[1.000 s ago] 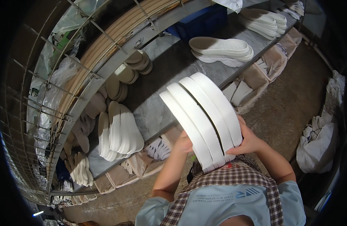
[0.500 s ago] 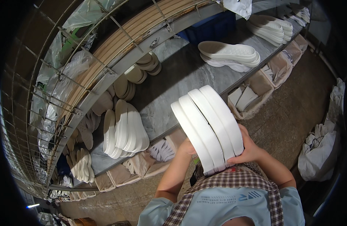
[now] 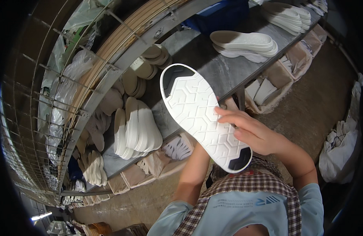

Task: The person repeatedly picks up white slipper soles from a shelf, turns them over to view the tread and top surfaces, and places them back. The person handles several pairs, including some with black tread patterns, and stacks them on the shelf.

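Observation:
A white shoe sole (image 3: 197, 110) with a patterned tread and black patches at both ends faces up in front of my chest. My left hand is hidden beneath it; only the forearm (image 3: 192, 169) shows, reaching under the sole. My right hand (image 3: 254, 131) lies over the sole's right edge, its fingers stretched out and apart on the tread. Whether other soles sit under this one cannot be seen. Beyond the sole, a cluster of white soles (image 3: 138, 129) stands on the grey bench (image 3: 177, 94), with beige soles (image 3: 144, 69) behind.
More white soles (image 3: 246, 43) lie farther right on the bench, near a blue bin (image 3: 217, 17). Lined boxes (image 3: 274, 92) with white pieces hang along the bench's front edge. A wire mesh guard (image 3: 51, 67) rises at the left. A white sack (image 3: 338, 151) is at the right.
The stack of white soles held edge-up between both hands has turned, and a tread now faces up. My right hand has shifted from the stack's side onto the tread.

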Demonstrator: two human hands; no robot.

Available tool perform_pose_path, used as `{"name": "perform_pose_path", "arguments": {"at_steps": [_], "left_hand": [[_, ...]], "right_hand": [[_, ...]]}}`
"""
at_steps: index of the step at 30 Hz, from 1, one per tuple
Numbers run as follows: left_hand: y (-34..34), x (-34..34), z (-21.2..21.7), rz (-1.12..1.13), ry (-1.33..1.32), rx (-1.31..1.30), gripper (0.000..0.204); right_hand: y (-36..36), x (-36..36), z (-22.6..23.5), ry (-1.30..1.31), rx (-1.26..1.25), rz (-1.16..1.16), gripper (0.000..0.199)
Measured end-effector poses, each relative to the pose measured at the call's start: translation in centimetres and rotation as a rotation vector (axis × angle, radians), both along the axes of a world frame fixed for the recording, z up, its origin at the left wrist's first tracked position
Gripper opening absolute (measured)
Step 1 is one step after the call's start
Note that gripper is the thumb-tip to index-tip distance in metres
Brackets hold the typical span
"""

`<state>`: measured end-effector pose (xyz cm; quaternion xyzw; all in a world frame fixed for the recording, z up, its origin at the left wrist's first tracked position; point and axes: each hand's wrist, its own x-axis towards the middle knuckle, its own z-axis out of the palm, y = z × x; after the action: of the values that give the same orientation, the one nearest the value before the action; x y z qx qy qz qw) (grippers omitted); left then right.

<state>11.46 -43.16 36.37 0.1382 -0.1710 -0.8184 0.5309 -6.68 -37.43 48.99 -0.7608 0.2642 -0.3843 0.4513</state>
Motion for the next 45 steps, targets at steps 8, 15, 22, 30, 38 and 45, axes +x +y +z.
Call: {"name": "perform_pose_path", "arguments": {"at_steps": [8,15,22,30,38,45], "left_hand": [[0.2,0.8,1.0,-0.044,0.195,-0.288,0.057],[-0.7,1.2,-0.2,-0.052,0.187,-0.256,0.059],[-1.6,1.8,-2.1,0.018,0.223,-0.135,0.057],[-0.4,4.2,-0.3,0.007,0.253,-0.274,0.063],[-0.5,5.4,0.9,0.015,0.28,-0.309,0.064],[-0.5,5.5,1.5,0.061,0.213,-0.246,0.057]], "right_hand": [[4.6,0.1,-4.1,0.067,-0.43,-0.24,0.066],[6.1,0.2,-6.3,0.216,-0.476,-0.316,0.081],[4.7,1.0,-7.7,-0.086,-0.17,-0.407,0.083],[-6.5,3.4,-10.2,-1.013,0.916,-0.312,0.06],[-12.5,6.7,-14.6,-1.12,1.084,-0.27,0.059],[-10.0,1.8,-13.5,-0.621,1.437,-0.196,0.061]]}}
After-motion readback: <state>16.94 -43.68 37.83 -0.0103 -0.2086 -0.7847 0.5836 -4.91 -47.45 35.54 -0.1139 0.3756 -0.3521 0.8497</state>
